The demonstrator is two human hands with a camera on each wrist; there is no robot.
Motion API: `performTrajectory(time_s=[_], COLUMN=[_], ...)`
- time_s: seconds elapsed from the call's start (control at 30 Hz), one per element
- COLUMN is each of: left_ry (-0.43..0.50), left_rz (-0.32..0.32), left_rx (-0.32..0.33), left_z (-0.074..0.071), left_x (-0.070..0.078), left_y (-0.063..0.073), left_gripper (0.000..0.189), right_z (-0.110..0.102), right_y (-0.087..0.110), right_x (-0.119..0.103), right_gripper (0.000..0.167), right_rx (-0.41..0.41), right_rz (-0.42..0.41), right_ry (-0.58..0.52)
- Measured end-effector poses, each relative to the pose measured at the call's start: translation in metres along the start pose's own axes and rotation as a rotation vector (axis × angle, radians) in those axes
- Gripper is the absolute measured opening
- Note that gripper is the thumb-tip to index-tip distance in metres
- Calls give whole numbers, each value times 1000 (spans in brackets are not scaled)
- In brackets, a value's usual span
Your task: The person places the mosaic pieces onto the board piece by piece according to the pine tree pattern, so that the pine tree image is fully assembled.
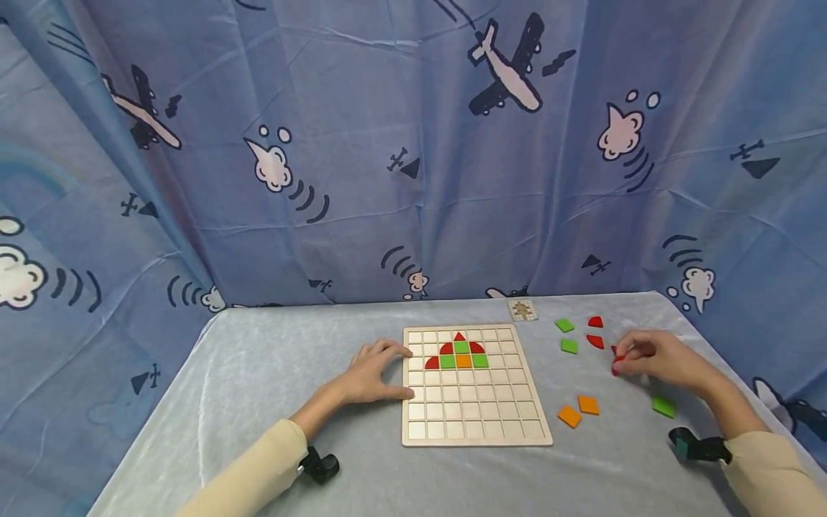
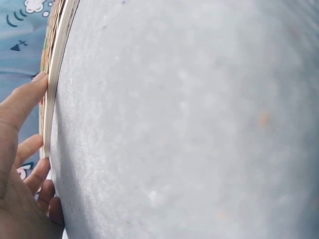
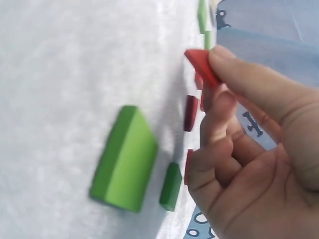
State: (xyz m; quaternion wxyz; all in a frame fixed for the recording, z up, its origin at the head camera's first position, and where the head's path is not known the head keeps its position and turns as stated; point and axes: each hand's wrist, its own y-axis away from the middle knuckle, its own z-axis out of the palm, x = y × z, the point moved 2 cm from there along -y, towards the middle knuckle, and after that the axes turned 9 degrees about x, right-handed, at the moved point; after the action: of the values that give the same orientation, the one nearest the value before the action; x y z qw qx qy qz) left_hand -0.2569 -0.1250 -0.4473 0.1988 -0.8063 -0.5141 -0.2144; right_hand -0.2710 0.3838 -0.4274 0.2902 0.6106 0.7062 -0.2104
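My right hand (image 1: 662, 357) pinches a small red tile (image 3: 203, 65) between thumb and index finger, held up off the cloth in the right wrist view. A green tile (image 3: 124, 162) lies below that hand, with more red and green tiles behind. At the left edge of the wooden grid board (image 1: 474, 412), my left hand (image 1: 370, 373) is spread, its thumb and fingertips touching the rim. On the board's upper part, a red triangle (image 1: 459, 337) tops a stepped shape of red curved tiles, green squares and an orange square (image 1: 464, 361).
Right of the board lie two orange squares (image 1: 570, 416), two green squares (image 1: 565, 325) and red quarter-round tiles (image 1: 595, 342). Another green tile (image 1: 663, 406) lies near the right wrist. A small pattern card (image 1: 522, 310) lies beyond the board, before a blue curtain (image 1: 362, 143).
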Motion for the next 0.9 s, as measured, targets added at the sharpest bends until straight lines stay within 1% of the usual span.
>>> performTrajectory(time_s=[0.17, 0.27, 0.37, 0.53, 0.8, 0.9], left_ry=[-7, -15, -23, -28, -20, -24], left_rz=[-2, -1, 1, 6, 5, 3], left_rx=[-3, -1, 4, 10, 9, 8], left_z=[1, 2, 3, 4, 4, 4], left_x=[-1, -1, -1, -2, -3, -3], left_y=[-1, 0, 0, 0, 0, 0], left_gripper=[69, 69, 69, 69, 69, 69], right_z=[0, 3, 7, 15, 25, 28], right_y=[1, 1, 0, -2, -7, -9], right_x=[-3, -7, -11, -21, -34, -40], right_gripper=[32, 33, 32, 30, 31, 31], right_rx=[-21, -15, -21, -59, -96, -92], right_rz=[22, 8, -10, -39, -50, -47], right_ry=[-30, -29, -52, -112, -146, -140])
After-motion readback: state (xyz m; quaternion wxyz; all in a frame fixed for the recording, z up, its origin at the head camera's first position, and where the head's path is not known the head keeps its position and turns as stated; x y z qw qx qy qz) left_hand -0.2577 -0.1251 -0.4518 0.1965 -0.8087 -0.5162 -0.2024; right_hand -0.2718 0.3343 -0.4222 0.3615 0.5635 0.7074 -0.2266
